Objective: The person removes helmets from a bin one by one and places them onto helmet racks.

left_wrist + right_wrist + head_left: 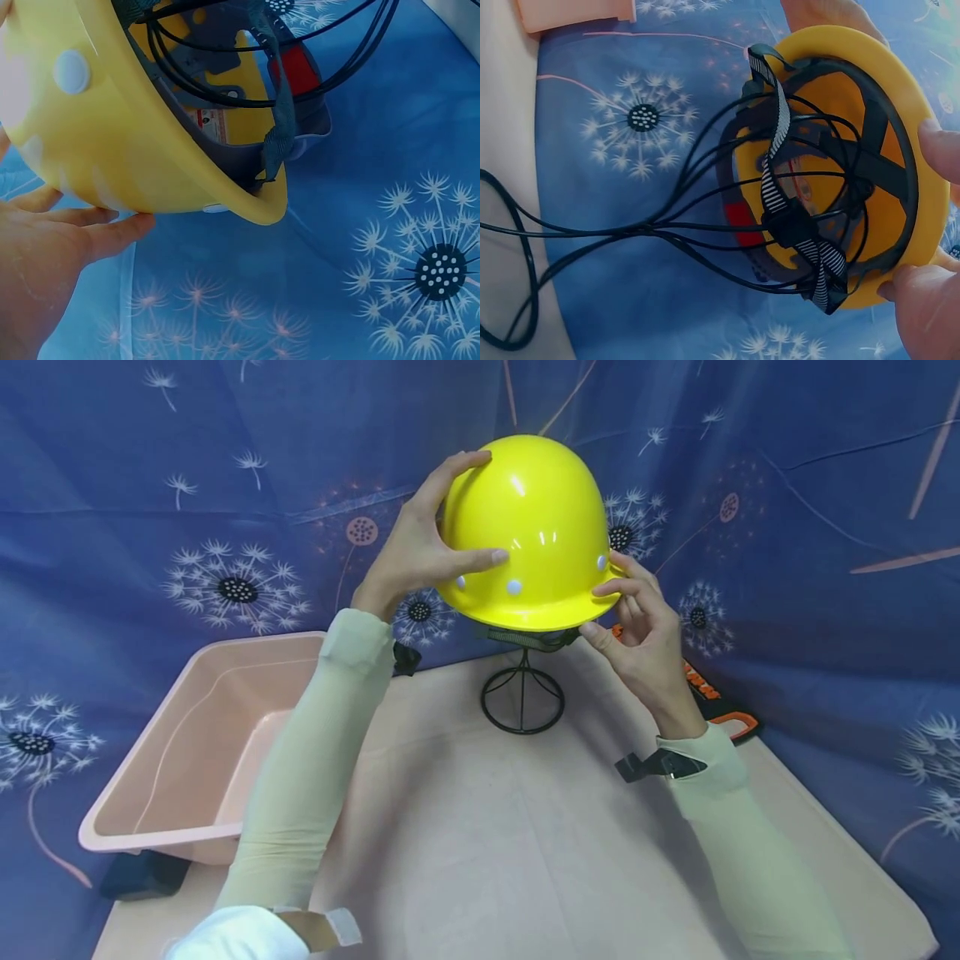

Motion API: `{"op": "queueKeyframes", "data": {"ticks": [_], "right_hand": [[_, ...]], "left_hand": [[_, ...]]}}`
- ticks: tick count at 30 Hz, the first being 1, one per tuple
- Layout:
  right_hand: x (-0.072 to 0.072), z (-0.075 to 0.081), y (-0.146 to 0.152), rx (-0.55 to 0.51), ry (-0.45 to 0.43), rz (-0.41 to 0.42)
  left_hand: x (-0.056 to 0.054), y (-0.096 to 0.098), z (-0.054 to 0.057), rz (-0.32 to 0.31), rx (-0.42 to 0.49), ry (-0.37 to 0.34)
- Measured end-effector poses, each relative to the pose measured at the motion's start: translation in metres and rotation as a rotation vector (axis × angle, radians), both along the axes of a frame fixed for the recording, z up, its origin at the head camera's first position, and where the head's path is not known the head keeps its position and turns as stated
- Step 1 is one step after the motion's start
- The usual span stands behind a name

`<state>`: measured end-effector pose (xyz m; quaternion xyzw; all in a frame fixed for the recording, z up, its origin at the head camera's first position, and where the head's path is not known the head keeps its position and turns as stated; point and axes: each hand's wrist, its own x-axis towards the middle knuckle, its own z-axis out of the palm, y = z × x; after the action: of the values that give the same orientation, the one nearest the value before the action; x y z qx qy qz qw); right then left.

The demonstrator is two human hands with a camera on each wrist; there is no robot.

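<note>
A glossy yellow hard hat sits over the top of a black wire stand. My left hand grips the dome from the left, thumb across its front and fingers reaching toward the crown. On the other side, my right hand pinches the brim, with the thumb beneath it. Black wire loops of the stand run up inside the shell in the right wrist view. A striped chin strap hangs across the hat's opening. A red patch shows on the inner headband in the left wrist view.
A pink basin stands on the left of the cloth-covered table, with a dark block under its near corner. Behind the right hand lies a black and orange item, partly hidden. Blue dandelion-print curtain hangs close behind.
</note>
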<state>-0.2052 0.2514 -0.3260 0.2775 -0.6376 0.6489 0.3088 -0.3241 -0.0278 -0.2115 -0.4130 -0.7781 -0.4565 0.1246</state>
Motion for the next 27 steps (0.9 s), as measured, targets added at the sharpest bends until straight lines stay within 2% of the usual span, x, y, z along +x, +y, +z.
{"op": "queueKeyframes", "data": {"ticks": [5, 8, 11, 20, 27], "right_hand": [[0.002, -0.011, -0.002, -0.014, -0.011, -0.019], [0.003, -0.018, -0.002, -0.03, -0.013, -0.009], [0.003, -0.024, -0.002, -0.04, -0.014, 0.012], [0.002, -0.042, -0.004, -0.037, -0.053, -0.001], [0.002, -0.052, -0.003, -0.025, -0.063, -0.017]], "left_hand": [[0.014, 0.001, 0.0, -0.044, 0.012, -0.021], [0.019, 0.002, -0.001, -0.058, 0.009, -0.015], [0.019, 0.003, -0.005, -0.058, 0.003, -0.012], [0.014, 0.002, -0.022, -0.05, -0.018, -0.05], [0.017, 0.004, -0.026, -0.064, -0.026, -0.027]]}}
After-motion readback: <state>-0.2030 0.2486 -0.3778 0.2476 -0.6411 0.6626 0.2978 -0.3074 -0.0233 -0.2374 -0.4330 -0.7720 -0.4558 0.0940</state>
